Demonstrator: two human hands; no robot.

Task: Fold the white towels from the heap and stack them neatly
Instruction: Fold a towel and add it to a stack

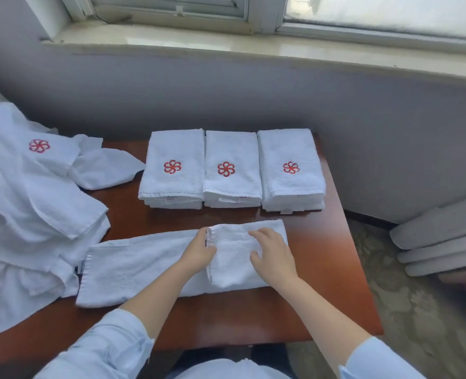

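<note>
Three piles of folded towels, left pile [173,170], middle pile [231,170] and right pile [290,168], line the far edge of the bench [335,242], with the loose heap [29,201] at its left. Nearer the person a long towel [133,266] lies across the bench, right end folded over; the left hand [199,248] presses straight fingers along the flap's edge, the right hand [272,254] rests flat and open on it.

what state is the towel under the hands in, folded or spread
Partly folded: the right end of the towel is doubled over under the right hand; the rest lies flat on the table.
</note>
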